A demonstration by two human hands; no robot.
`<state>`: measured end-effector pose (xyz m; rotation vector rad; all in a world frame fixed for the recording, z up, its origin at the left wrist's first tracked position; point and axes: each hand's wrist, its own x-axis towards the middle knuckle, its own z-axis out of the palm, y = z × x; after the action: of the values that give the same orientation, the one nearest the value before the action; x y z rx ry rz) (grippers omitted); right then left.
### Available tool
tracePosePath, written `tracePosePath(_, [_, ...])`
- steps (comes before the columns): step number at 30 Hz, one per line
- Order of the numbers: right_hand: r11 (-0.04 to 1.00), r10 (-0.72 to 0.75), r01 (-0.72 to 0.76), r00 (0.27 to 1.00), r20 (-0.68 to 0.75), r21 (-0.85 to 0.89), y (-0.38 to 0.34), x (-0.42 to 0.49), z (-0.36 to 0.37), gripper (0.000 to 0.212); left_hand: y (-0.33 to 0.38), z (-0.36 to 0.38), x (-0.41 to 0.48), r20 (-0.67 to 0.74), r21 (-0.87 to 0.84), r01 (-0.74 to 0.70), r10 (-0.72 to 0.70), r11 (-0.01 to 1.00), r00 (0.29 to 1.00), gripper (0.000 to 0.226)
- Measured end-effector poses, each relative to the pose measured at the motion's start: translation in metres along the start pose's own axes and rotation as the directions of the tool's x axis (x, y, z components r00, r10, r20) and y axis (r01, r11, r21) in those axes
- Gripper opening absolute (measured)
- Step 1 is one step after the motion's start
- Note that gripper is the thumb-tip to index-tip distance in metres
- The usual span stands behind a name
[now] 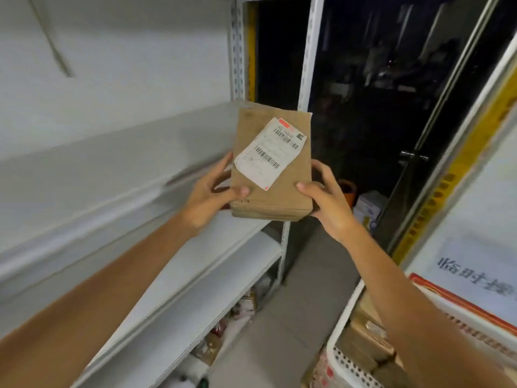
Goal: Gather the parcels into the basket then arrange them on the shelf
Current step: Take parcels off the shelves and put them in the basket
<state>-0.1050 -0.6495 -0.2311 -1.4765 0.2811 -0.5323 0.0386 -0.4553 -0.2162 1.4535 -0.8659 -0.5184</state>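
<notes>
Gathering looks done; you are now shelving, one parcel in hand.
On the left runs the white metal shelf (221,261). Above its far end, your left hand (212,197) and right hand (330,203) grip the flat brown paper parcel (282,200), thumbs on top and fingers curled underneath. At near right, the white perforated plastic basket (344,317) holds more brown parcels (366,334), so much arranging is left.

Basket (348,366) cut off by the edge — label (270,154) on parcel (291,191) unreadable.
</notes>
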Motion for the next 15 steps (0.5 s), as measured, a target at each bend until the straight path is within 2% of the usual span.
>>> tracePosePath(7, [0.998,0.050,-0.057,0.941,-0.335,-0.010,0.027,-0.083,-0.089,0.050,-0.042,0.108,0.025,0.314,-0.016,0.040,-0.032,0.999,0.949,0.082])
tracePosePath(9, [0.996,0.081,-0.089,0.896,-0.436,0.001,0.033,-0.109,-0.104,0.058,-0.052,0.139,0.024,0.390,-0.014,0.043,-0.034,0.999,0.920,0.079])
tracePosePath(12, [0.991,0.122,-0.128,0.816,-0.566,0.028,0.046,-0.149,-0.127,0.069,-0.068,0.181,0.021,0.520,0.014,0.057,-0.056,0.998,0.853,0.088])
tracePosePath(15, [0.983,0.185,-0.142,0.707,-0.683,0.120,0.065,-0.191,-0.155,0.079,-0.091,0.230,0.017,0.616,0.054,0.109,-0.119,0.993,0.779,0.095])
